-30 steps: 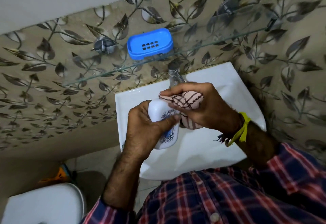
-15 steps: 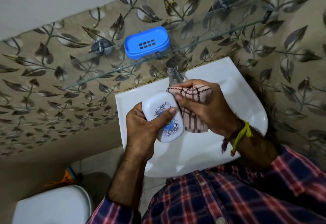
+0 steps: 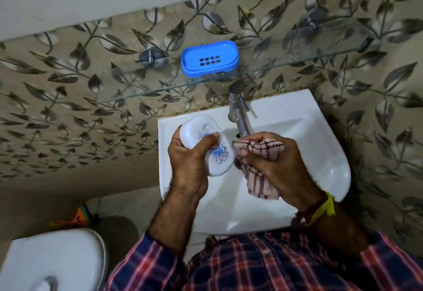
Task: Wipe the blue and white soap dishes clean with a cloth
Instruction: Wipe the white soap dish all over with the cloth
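My left hand (image 3: 190,162) grips the white soap dish (image 3: 206,135), which has a blue flower print, above the left side of the basin; the thumb lies across its face. My right hand (image 3: 272,164) holds a bunched pink striped cloth (image 3: 261,151) just right of the dish, its corner touching the dish's lower right edge, and a tail of cloth hangs below the hand. The blue soap dish (image 3: 209,60), with drain slots in its floor, sits alone on the glass shelf (image 3: 128,84) above.
A white wash basin (image 3: 320,144) is under my hands, with a steel tap (image 3: 237,110) right behind the cloth. Leaf-patterned tiles cover the wall. A white toilet lid (image 3: 52,261) is at lower left, with an orange object (image 3: 77,217) on the floor.
The white dish has moved up and left in my left hand. The cloth has slid off the dish's top and now sits at its right edge.
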